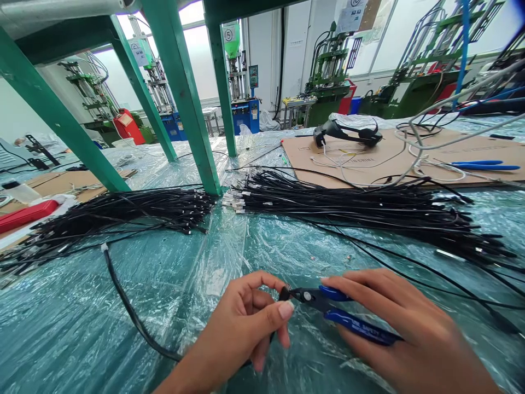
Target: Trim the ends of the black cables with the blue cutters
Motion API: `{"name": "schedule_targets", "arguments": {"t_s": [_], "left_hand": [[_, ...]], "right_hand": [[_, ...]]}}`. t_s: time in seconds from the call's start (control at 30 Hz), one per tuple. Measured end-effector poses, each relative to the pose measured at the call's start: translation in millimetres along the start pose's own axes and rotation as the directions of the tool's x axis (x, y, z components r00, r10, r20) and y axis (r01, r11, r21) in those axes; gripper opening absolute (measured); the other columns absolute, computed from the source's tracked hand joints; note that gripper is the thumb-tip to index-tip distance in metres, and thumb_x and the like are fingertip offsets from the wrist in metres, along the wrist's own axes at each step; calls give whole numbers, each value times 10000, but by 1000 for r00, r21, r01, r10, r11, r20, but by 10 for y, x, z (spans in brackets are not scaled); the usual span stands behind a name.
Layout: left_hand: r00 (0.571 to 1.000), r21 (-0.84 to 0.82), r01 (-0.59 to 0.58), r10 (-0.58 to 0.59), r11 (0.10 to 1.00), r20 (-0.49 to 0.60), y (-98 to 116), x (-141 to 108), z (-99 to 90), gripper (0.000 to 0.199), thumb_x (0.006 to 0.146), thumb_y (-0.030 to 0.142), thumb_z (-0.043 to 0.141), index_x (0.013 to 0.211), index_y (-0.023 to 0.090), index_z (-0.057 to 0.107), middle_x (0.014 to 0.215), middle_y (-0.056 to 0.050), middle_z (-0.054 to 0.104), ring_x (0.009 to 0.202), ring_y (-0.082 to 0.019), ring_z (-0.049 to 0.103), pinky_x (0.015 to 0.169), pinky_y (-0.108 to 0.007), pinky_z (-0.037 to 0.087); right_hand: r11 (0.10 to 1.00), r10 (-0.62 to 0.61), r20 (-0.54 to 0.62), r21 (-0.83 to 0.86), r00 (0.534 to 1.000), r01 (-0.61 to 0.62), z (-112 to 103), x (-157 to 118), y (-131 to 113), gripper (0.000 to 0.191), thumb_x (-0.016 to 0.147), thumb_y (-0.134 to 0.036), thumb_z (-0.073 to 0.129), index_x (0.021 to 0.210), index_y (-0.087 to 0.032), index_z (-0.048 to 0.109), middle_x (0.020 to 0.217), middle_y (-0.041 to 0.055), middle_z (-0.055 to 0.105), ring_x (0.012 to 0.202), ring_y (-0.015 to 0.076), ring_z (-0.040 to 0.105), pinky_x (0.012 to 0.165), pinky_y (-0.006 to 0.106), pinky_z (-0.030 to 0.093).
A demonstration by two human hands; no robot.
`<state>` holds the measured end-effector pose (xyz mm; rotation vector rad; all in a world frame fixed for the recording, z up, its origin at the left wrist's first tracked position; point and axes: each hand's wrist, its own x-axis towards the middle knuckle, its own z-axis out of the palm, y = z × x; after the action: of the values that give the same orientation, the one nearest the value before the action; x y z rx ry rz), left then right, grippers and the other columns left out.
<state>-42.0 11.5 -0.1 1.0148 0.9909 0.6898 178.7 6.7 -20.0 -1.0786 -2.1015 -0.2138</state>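
Observation:
Between the thumb and forefinger of my left hand [246,317] is the end of a black cable [137,317]. The cable runs behind my wrist and out to the left, where a white connector [104,248] tips it. My right hand [406,328] is closed around the blue handles of wire cutters [315,300]. The cutters' dark jaws touch or nearly touch the cable end at my left fingertips; whether they are closed on it cannot be made out.
Bundles of black cables [348,205] lie across the film-covered table [197,301], with another pile [135,216] to the left. Green posts [186,98] rise from the table. Behind sit a cardboard sheet [394,156], a black headset [348,133] and blue-handled pliers [488,165].

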Motion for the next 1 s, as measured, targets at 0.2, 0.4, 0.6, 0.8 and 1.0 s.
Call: {"name": "schedule_targets", "arguments": {"t_s": [0.2,0.4,0.6,0.8,1.0], "left_hand": [[1000,-28,-13,13,1000,-11,-24,1,-8,317,795,412,719,909,178,538,553,59,628,281,1,365,289,-100,243],[1000,-50,-9,9,999,-8,-26,12,-6,365,767,433,745,911,188,516,537,74,614,274,5,340,286,-98,243],[999,-35,-15,14,999,-34,-27,31,3,391,742,458,756,898,187,521,522,68,603,272,0,327,279,-106,219],[1000,-50,-6,5,999,-23,-25,26,16,409,727,473,763,888,191,516,521,75,599,274,5,322,279,-101,222],[1000,-42,-10,8,999,-27,-14,16,15,432,715,489,769,893,191,513,521,71,601,269,0,319,279,-109,211]], "right_hand": [[999,-29,9,-35,1000,29,-43,25,-9,203,873,-317,540,1052,-254,611,893,29,650,791,158,649,654,287,548],[998,0,9,-65,1000,0,-2,8,12,228,856,-307,538,1069,-255,599,908,36,645,805,171,643,652,309,554],[999,15,21,-43,1000,-14,13,-9,-2,269,807,-258,573,1073,-254,609,918,36,657,822,187,649,671,327,558],[998,0,32,-58,999,2,-9,4,-14,261,822,-259,547,1077,-244,598,906,42,664,801,183,658,655,327,569],[998,6,45,-55,999,-4,16,18,-9,230,839,-271,535,1058,-248,601,892,32,667,785,162,662,641,298,573]]}}
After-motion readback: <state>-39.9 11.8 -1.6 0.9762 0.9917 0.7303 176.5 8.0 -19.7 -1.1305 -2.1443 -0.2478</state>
